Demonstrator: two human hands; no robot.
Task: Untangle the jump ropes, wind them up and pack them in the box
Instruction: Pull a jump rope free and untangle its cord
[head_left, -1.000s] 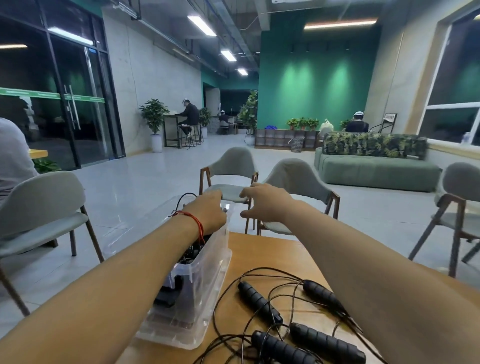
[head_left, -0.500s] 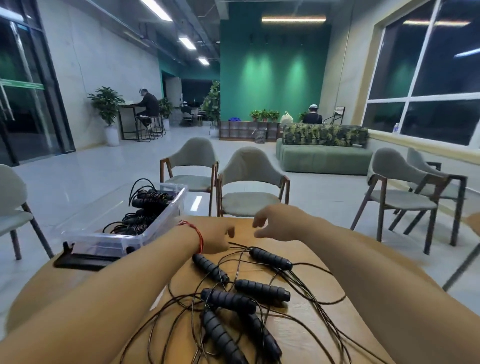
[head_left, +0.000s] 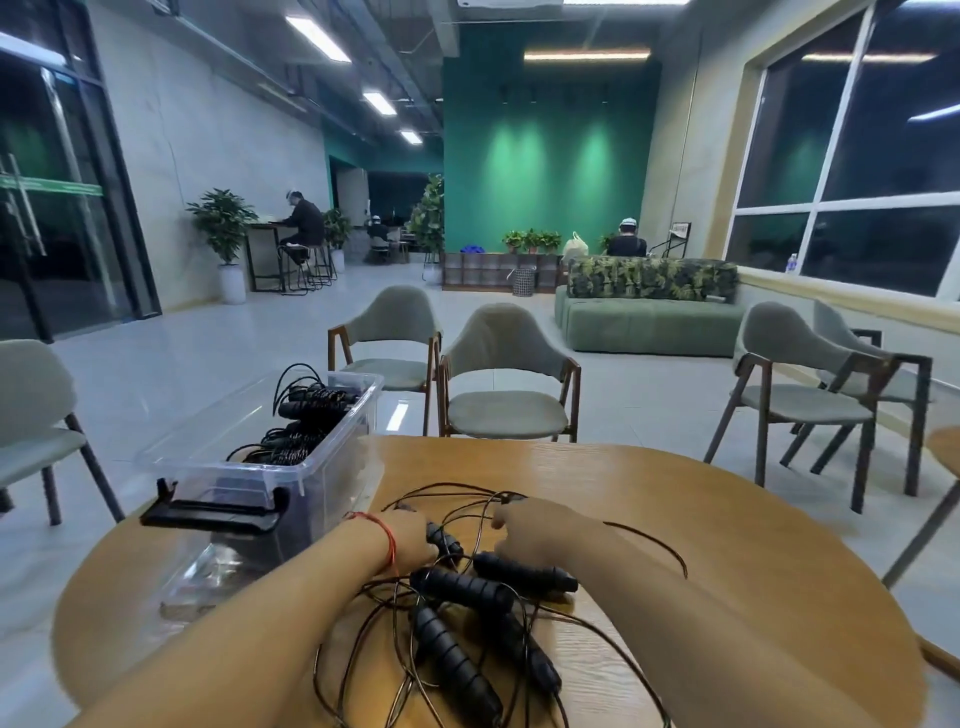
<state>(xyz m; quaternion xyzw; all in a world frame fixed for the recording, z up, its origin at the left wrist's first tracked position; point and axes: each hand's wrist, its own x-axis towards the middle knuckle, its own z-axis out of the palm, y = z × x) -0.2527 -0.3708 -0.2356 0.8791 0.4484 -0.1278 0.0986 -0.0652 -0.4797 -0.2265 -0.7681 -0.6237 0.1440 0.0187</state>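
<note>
Our left hand (head_left: 410, 535) grips a jump rope handle (head_left: 444, 540) on the bench (head_left: 727, 571); whether our right hand (head_left: 535, 525) pinches cord, we cannot tell. The box (head_left: 332, 467) sits left. Pulling hard could tighten knots among the tangled jump ropes (head_left: 467, 613)

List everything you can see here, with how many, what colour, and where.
Jump rope handles: at least five, black, tangled with thin cords on the table in front of the person.
Box: one, clear plastic, table's left side, holding more black ropes.
Lid: one, clear with a black clip, against the box's near end.
Table: one, round, wooden.
Chairs: at least five, grey-green, around the table.
Sofa: one, green, back right.
Left hand: red string on the wrist, on the tangle.
Right hand: on the tangle.
</note>
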